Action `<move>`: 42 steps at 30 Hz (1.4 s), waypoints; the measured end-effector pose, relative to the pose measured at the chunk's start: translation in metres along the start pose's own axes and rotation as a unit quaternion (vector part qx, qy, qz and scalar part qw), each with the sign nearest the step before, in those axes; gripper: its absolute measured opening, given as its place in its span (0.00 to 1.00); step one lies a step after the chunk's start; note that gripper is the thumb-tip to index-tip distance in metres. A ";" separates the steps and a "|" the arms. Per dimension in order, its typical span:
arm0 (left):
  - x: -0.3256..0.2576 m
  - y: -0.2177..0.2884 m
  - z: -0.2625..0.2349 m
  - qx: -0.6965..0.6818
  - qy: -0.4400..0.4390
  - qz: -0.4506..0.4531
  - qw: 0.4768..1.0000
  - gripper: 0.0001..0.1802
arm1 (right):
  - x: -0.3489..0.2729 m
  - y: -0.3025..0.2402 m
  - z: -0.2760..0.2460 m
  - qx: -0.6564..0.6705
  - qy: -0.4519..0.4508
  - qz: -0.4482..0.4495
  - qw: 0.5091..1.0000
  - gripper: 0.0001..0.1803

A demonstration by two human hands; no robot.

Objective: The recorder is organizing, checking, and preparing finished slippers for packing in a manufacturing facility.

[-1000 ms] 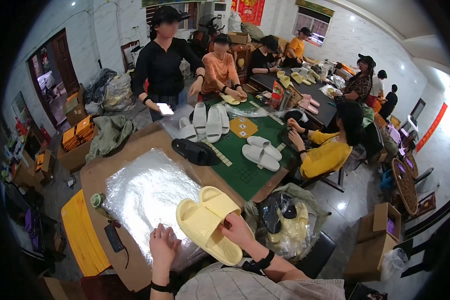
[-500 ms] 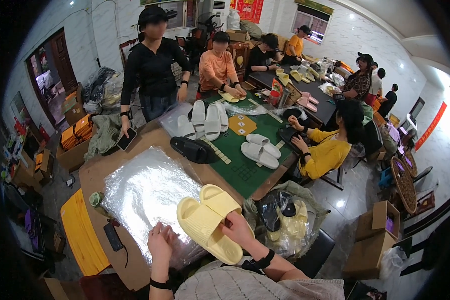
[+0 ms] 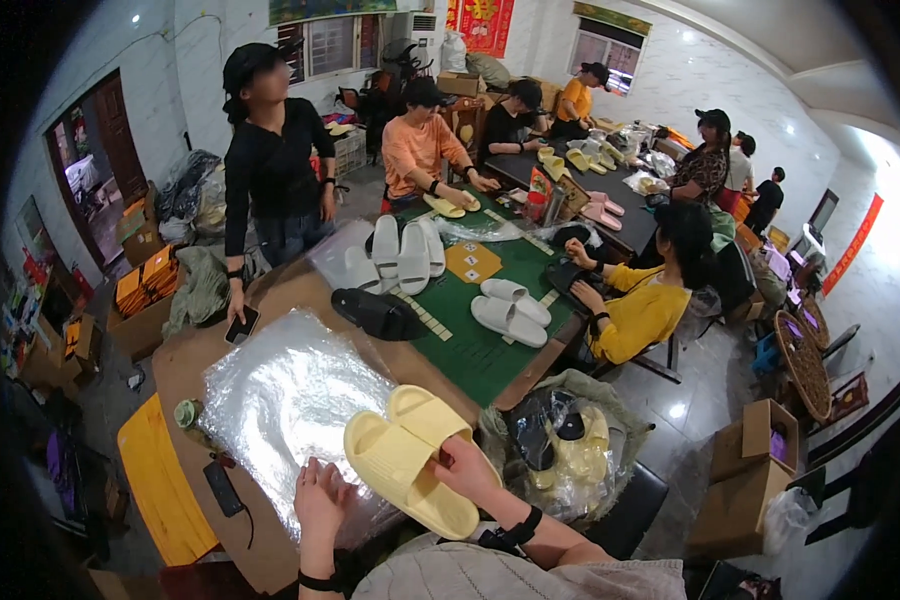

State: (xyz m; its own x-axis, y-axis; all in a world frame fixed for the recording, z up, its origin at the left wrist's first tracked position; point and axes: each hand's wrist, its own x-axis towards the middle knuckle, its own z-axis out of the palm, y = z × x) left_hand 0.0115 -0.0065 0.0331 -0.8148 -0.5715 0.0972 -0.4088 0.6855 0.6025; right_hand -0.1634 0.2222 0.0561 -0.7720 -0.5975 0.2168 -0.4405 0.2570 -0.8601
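Yellow slippers [image 3: 398, 452] are held together by the right fingers [image 3: 456, 462].

The person wears a loose, pale grey top [image 3: 440, 574] of soft-looking cloth, crossed by thin, dark, broken lines like stitching that curve with the folds; toward the right its fabric [image 3: 625, 578] looks plainer and finely textured. Both forearms are bare. Around the left wrist, below the left hand [image 3: 325, 500], goes a matt black band [image 3: 319, 582]. The right wrist, behind the right hand [image 3: 467, 472], carries a similar black strap [image 3: 525, 525], with a bulkier dark piece on its inner side, its details too small to tell.
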 end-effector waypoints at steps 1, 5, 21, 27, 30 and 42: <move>-0.001 0.003 -0.002 0.035 0.007 0.002 0.999 0.22 | -0.001 0.000 -0.001 0.023 -0.008 0.000 1.000 0.13; 0.001 0.014 -0.008 0.067 0.011 0.001 0.998 0.17 | -0.005 0.008 0.002 0.018 -0.035 0.044 0.998 0.14; 0.034 0.035 -0.030 -0.078 0.057 -0.131 0.987 0.16 | -0.001 -0.040 -0.021 -0.006 -0.123 -0.103 0.987 0.16; 0.029 0.018 -0.030 -0.135 0.082 -0.180 0.971 0.17 | -0.005 -0.039 -0.008 -0.100 -0.200 -0.054 0.973 0.12; 0.023 0.014 -0.032 -0.153 0.079 -0.200 0.965 0.16 | -0.007 -0.025 -0.003 -0.171 -0.160 -0.063 0.970 0.14; 0.009 0.045 -0.052 0.048 0.189 0.080 0.977 0.11 | 0.006 -0.045 0.016 -0.176 -0.097 -0.131 0.971 0.12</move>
State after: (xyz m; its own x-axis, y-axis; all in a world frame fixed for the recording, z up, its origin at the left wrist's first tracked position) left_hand 0.0070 -0.0047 0.1019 -0.6682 -0.5671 0.4815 -0.3402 0.8085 0.4802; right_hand -0.1415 0.1950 0.0890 -0.5270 -0.8005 0.2854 -0.7655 0.3012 -0.5686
